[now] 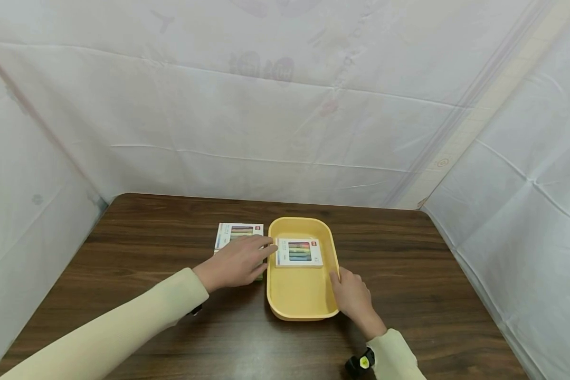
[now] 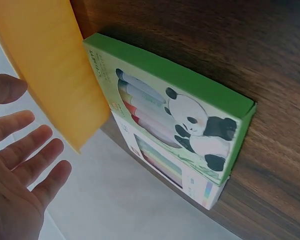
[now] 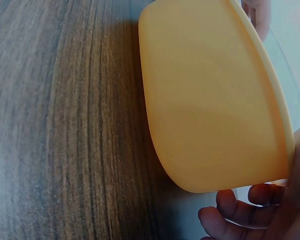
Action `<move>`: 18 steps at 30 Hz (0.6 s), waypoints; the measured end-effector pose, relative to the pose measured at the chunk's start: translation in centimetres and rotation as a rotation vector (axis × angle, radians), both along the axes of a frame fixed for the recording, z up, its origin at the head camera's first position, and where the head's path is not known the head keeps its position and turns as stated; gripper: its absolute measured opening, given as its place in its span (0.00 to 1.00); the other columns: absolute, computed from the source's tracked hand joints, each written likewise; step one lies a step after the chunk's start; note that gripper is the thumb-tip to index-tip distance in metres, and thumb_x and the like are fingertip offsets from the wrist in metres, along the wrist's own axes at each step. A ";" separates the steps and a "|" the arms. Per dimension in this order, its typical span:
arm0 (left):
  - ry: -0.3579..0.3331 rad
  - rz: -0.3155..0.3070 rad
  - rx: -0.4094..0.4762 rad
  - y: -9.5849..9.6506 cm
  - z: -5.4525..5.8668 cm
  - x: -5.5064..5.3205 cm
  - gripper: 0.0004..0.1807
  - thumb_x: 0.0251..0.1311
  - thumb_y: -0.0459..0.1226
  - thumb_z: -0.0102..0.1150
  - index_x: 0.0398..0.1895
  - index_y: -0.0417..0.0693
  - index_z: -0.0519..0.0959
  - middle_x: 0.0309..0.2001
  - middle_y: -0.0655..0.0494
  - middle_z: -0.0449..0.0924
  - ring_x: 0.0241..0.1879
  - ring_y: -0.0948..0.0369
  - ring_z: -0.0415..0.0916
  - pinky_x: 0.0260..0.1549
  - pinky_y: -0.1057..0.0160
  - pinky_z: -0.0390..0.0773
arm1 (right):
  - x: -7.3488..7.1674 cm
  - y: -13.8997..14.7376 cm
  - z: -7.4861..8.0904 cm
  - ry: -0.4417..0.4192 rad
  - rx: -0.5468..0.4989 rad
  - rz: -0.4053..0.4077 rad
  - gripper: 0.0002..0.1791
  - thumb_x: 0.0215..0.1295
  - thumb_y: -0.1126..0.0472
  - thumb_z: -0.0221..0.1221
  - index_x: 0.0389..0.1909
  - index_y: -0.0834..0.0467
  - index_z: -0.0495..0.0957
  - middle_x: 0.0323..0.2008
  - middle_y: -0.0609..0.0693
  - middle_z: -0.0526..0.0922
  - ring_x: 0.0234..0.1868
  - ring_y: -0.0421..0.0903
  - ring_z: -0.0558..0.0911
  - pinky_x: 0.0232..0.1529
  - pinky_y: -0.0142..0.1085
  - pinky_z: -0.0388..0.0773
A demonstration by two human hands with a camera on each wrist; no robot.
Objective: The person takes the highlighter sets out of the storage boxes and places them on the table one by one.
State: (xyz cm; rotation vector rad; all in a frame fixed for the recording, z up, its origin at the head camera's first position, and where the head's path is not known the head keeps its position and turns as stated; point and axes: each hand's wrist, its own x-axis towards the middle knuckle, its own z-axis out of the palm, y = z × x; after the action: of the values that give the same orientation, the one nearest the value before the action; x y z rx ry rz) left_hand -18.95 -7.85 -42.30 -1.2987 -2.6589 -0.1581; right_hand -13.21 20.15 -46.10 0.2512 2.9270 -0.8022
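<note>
A yellow plastic bin (image 1: 296, 301) rests on the table with a white box of colored pens (image 1: 299, 253) lying flat inside. My right hand (image 1: 352, 294) grips the bin's right rim, thumb over the inner side and fingers outside. Beside the left rim my left hand (image 1: 239, 261) reaches with spread, relaxed fingers, holding nothing. Partly hidden under it in the head view is another white pen box (image 1: 223, 235). The left wrist view shows a green panda box (image 2: 200, 117) with pens behind its window, and a white box (image 2: 162, 167) right against it.
The dark wood-grain table (image 1: 161, 227) has rounded far corners. White sheeting (image 1: 285, 132) hangs behind it and along both sides. A dark band with a yellow-green spot (image 1: 363, 362) sits on my right wrist.
</note>
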 end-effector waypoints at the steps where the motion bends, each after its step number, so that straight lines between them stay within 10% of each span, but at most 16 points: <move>1: 0.001 -0.001 -0.002 0.1 0.0 -0.1 0.23 0.63 0.43 0.59 0.60 0.48 0.75 0.57 0.50 0.77 0.56 0.55 0.77 0.55 0.53 0.77 | 0.0 0.0 0.0 -0.001 -0.002 -0.002 0.18 0.74 0.51 0.44 0.27 0.56 0.73 0.18 0.49 0.72 0.18 0.44 0.72 0.19 0.36 0.64; 18: 0.073 -0.070 0.060 1.5 0.0 -0.7 0.16 0.59 0.37 0.59 0.51 0.49 0.77 0.49 0.54 0.78 0.44 0.59 0.77 0.40 0.57 0.78 | -0.1 0.1 -0.2 0.006 0.000 0.003 0.18 0.74 0.52 0.44 0.28 0.56 0.74 0.18 0.49 0.72 0.19 0.43 0.72 0.19 0.36 0.64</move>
State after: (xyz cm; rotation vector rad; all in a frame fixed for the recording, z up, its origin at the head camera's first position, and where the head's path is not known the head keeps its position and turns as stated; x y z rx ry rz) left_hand -19.69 -6.39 -42.33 -1.3530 -2.5296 -0.1941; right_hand -13.34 20.28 -46.26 0.2445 2.9323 -0.8036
